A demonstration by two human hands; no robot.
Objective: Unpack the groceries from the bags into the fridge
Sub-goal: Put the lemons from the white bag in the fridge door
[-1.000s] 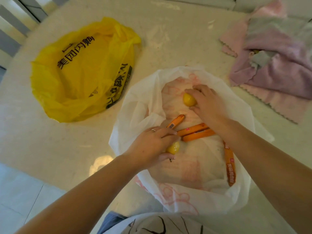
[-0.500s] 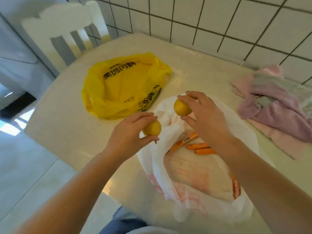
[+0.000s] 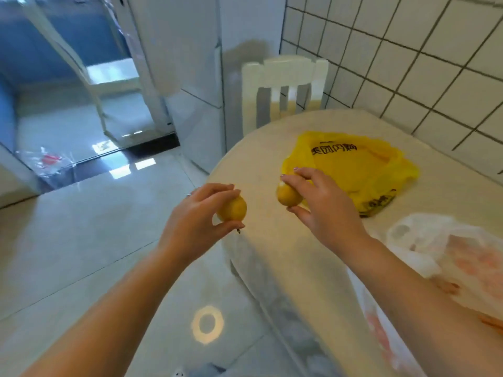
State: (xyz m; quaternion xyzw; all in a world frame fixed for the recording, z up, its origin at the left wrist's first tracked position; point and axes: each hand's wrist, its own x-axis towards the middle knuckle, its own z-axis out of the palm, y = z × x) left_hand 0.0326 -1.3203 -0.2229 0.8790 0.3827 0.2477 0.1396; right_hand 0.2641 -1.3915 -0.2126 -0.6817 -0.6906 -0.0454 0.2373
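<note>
left hand [image 3: 198,224] pinches a round yellow fruit [image 3: 233,209], right hand [image 3: 318,205] pinches another smooth one [image 3: 287,195]

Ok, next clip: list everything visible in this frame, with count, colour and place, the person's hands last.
yellow fruit: 2, yellow, one held in each hand, second at
yellow bag: 1, yellow with dark print, on the table near the tiled wall
white bag: 1, translucent white with pink print, on the table at right
table: 1, pale, right half
chair: 1, white, behind the table
fridge: 1, white, beside the chair
left hand: fingers pinch a fruit
right hand: fingers pinch a fruit
</note>
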